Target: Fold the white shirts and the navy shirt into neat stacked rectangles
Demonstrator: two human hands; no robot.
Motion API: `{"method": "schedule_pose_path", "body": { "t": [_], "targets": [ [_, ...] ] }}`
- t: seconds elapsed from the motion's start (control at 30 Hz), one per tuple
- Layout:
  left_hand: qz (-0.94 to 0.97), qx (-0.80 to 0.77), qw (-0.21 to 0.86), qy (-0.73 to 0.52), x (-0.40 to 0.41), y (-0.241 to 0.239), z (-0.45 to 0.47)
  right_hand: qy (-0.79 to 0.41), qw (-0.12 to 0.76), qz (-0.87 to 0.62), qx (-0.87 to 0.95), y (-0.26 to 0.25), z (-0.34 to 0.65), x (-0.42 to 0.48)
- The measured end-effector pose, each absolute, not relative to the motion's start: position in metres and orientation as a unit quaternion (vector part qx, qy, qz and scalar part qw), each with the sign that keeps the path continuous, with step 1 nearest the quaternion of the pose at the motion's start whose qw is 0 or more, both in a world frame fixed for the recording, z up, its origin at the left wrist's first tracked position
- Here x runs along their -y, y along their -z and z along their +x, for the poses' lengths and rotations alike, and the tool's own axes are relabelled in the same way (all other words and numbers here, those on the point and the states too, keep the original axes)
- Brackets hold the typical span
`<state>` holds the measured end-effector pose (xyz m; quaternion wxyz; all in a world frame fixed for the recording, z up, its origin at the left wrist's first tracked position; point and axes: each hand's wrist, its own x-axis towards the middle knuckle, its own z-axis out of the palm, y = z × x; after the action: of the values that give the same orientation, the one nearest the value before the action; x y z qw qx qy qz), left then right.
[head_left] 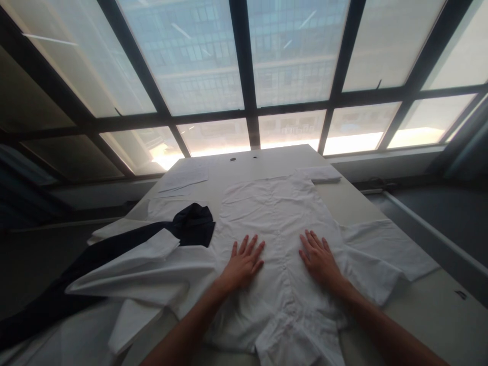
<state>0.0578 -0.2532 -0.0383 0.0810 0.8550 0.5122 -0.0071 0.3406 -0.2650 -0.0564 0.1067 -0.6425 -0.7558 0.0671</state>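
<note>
A white button-up shirt (276, 213) lies spread on the table, its button line running down the middle and a bunched end close to my body. My left hand (243, 264) rests palm down on the left half of the shirt with fingers spread. On the other side of the buttons, my right hand (319, 258) is also flat on the cloth, fingers stretched out. Neither hand grips anything. Wrinkles show across the fabric. One sleeve (389, 249) reaches out to the right; at the left, white cloth (152, 274) lies in loose folds.
A dark garment (192, 226) trails over the left side of the white table (217, 175). Paper sheets (186, 175) lie at the far left, and a white stack (324, 174) at the far right. Beyond the right edge runs a pale bar (430, 223). Large windows stand behind.
</note>
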Motion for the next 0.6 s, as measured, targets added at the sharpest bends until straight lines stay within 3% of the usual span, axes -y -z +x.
{"method": "schedule_pose_path", "body": {
  "t": [0.27,0.6],
  "targets": [
    [0.906,-0.419,0.041,-0.049,0.314,0.049,0.095,-0.084,0.106,-0.535,0.834,0.059,0.304,0.315],
    [0.868,-0.489,-0.065,-0.052,0.337,0.057,0.018,0.041,0.128,-0.61,0.781,0.082,0.414,0.318]
  ]
}}
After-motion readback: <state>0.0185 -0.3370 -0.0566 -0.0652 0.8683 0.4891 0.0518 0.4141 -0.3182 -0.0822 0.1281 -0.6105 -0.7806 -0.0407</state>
